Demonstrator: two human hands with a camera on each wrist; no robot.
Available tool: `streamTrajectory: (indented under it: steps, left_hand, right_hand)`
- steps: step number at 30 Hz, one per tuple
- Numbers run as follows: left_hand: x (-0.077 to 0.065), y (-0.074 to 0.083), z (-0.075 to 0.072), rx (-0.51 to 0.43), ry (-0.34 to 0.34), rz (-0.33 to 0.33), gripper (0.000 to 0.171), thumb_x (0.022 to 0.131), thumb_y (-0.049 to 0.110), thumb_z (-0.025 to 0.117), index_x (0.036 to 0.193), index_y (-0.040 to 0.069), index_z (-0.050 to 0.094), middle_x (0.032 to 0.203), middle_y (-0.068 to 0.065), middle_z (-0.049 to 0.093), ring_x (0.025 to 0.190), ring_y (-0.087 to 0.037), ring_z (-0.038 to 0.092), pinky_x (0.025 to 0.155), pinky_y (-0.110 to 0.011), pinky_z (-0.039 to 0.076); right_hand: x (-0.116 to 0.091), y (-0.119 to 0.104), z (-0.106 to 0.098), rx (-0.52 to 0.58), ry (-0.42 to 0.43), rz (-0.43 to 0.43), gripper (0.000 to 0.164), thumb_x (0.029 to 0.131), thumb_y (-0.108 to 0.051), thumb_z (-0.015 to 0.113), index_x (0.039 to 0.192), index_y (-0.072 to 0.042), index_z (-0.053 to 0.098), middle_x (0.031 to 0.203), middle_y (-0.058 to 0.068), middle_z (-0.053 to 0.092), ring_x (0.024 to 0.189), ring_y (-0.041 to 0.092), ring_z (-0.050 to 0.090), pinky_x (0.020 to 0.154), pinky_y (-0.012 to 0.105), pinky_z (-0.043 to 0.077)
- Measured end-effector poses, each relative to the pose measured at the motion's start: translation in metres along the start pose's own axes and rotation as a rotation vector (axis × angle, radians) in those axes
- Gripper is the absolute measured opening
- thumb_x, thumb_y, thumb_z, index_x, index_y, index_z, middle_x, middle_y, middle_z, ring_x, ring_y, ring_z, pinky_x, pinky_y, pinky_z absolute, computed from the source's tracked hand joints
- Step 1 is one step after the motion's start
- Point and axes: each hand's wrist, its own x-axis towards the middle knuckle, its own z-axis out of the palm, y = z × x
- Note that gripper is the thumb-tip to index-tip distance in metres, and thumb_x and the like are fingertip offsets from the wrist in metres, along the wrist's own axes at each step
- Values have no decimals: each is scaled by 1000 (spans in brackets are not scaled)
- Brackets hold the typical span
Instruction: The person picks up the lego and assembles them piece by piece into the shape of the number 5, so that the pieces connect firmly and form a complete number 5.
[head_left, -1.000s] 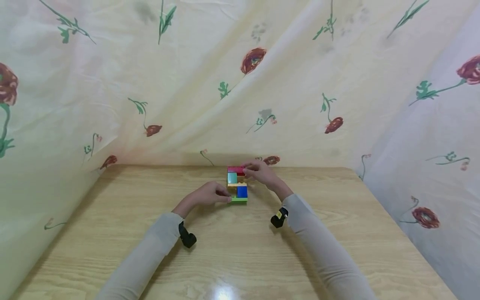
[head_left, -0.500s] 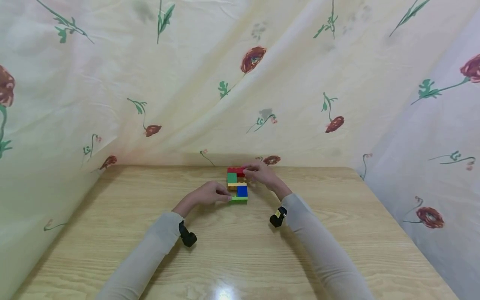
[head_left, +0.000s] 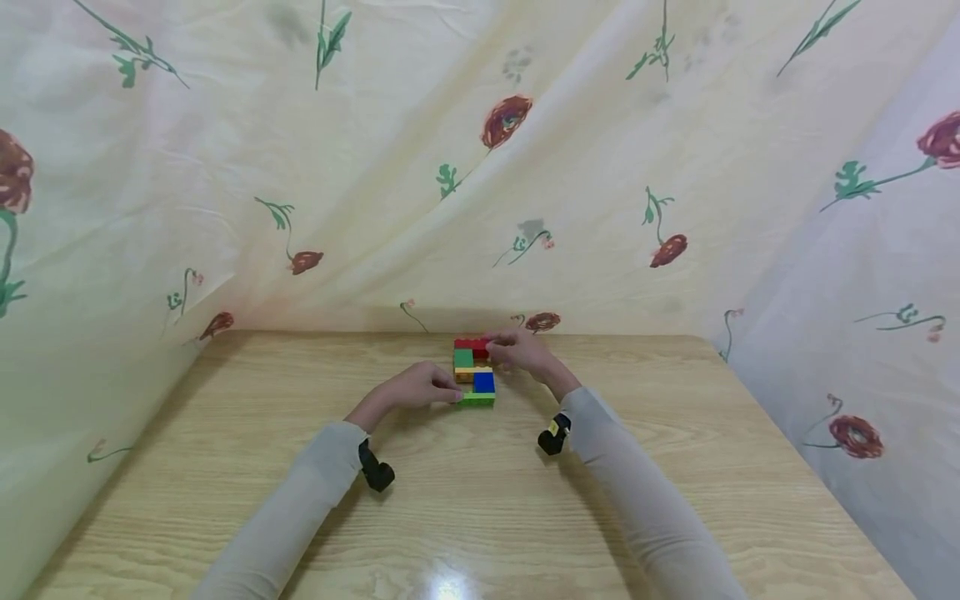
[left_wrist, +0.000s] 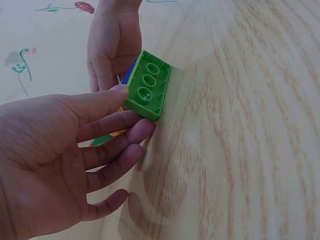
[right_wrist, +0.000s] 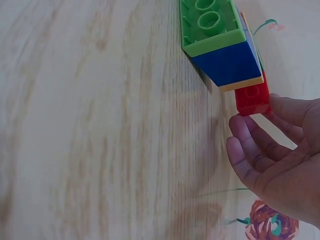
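Several toy building bricks are joined into one zigzag piece at the far side of the table. My left hand (head_left: pixel 420 386) pinches the left end of its near brick, a light green one (head_left: pixel 480 400); the left wrist view shows that brick's hollow underside facing the camera. With thumb and fingers, my right hand (head_left: pixel 521 350) grips the right end of the far red brick (right_wrist: pixel 252 100). Between these two sit a blue brick (head_left: pixel 483 382), a yellow-orange brick (head_left: pixel 464 375) and a darker green brick (head_left: pixel 463 358).
The wooden table (head_left: pixel 465 500) ends at a flower-printed cloth (head_left: pixel 375 208) close behind the bricks. Similar cloth hangs at both sides. Each wrist wears a small black camera, on the left (head_left: pixel 377 472) and on the right (head_left: pixel 553 435).
The far end of the brick piece has tipped slightly, and glare has left its red and green bricks. My right hand has come a little nearer with it. My left hand stays nearly still.
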Motion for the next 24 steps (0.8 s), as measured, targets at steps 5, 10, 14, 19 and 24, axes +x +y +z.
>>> streamTrajectory:
  steps: [5, 10, 14, 19, 24]
  left_hand:
    - [1, -2, -1, 11, -8, 21, 24, 102, 24, 64, 111, 8, 78, 102, -4, 77, 74, -11, 48, 66, -25, 41]
    - [2, -2, -1, 9, -15, 26, 22, 102, 24, 64, 106, 9, 79, 88, -2, 70, 66, -12, 40, 62, -26, 34]
    - [3, -2, -1, 3, -15, 19, 22, 102, 24, 63, 106, 9, 79, 90, -1, 70, 69, -12, 42, 64, -26, 35]
    - [2, -1, -1, 3, -10, 12, 23, 102, 24, 63, 107, 8, 79, 96, -2, 73, 72, -12, 45, 66, -27, 38]
    - [2, -1, 0, 5, -8, 9, 23, 103, 25, 62, 106, 9, 79, 94, -2, 72, 70, -12, 43, 65, -27, 36]
  right_hand:
    - [0, -1, 1, 2, -4, 8, 39, 107, -19, 53, 142, -2, 57, 121, 22, 68, 108, 33, 65, 90, 42, 57]
    - [3, 2, 2, 11, -11, 17, 38, 107, -17, 52, 142, -2, 58, 123, 21, 68, 104, 28, 66, 84, 35, 56]
    - [5, 4, 2, 27, -18, 22, 39, 107, -16, 51, 143, -1, 56, 126, 22, 66, 103, 27, 66, 82, 31, 55]
    - [6, 5, 3, 24, -18, 31, 40, 107, -16, 51, 144, -1, 55, 129, 22, 65, 104, 26, 66, 82, 29, 55]
    - [7, 5, 3, 8, -21, 28, 39, 108, -17, 51, 143, -2, 56, 126, 23, 66, 104, 27, 66, 81, 29, 55]
